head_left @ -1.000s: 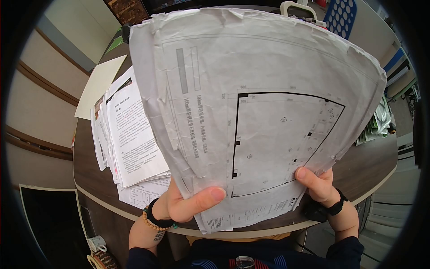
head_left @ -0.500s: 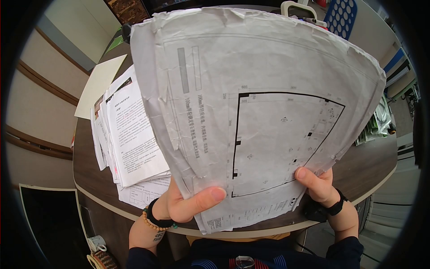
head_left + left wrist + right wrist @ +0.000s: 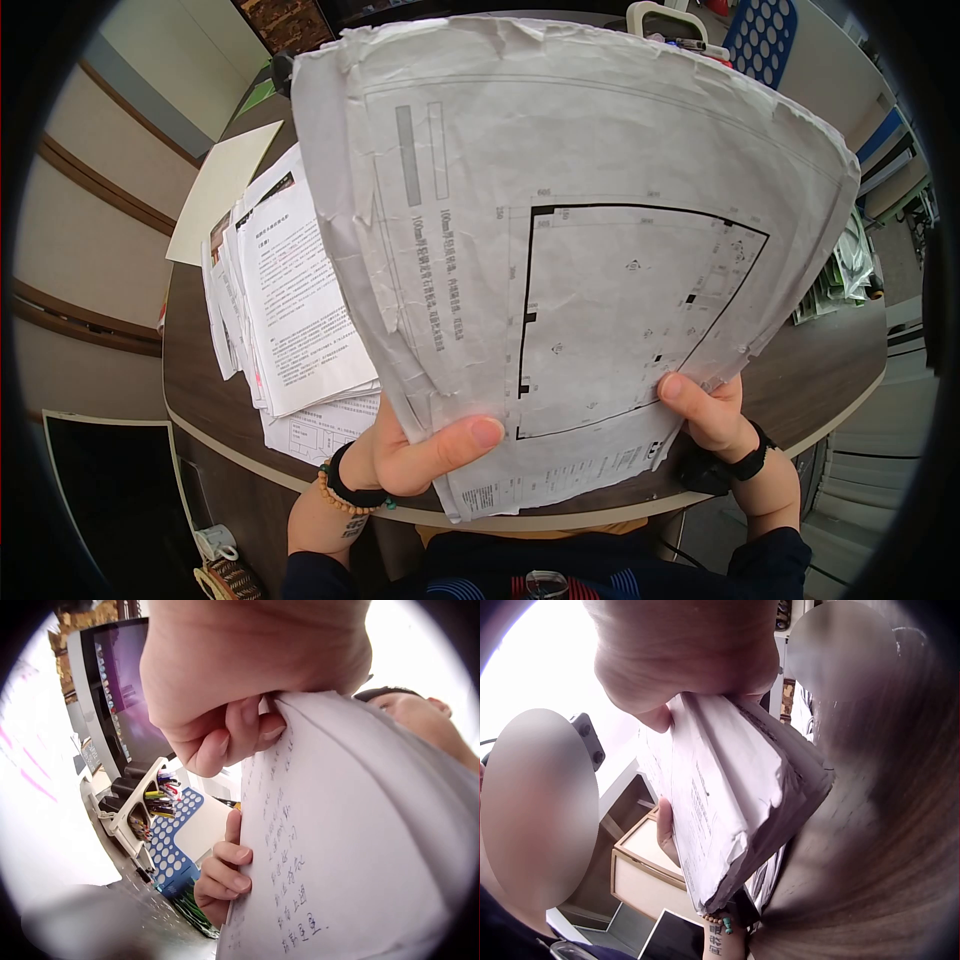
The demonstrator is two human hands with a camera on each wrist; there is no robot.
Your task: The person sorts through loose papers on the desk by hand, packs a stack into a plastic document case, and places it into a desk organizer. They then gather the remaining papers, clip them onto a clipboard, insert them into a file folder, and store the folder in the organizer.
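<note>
A thick bundle of creased, worn-edged paper sheets [image 3: 600, 300] is held up over the desk, its top sheet printed with a black plan outline. The left hand [image 3: 425, 460] grips its lower left edge, thumb on the front. At the lower right edge the right hand [image 3: 708, 408] pinches it, thumb also on the front. Handwriting covers the back sheet [image 3: 337, 840] in the left wrist view, where curled fingers of the left hand [image 3: 240, 690] press behind it. The right wrist view shows the bundle's layered, folded edge [image 3: 727, 780] below the right hand [image 3: 686, 660].
On the desk [image 3: 235, 410] at the left lie a stack of printed papers [image 3: 300, 300] and a cream folder [image 3: 225, 190]. Behind the bundle stand a monitor [image 3: 124, 697] and a pen holder [image 3: 142, 802]. A black mouse-like object [image 3: 703, 470] sits by the right wrist.
</note>
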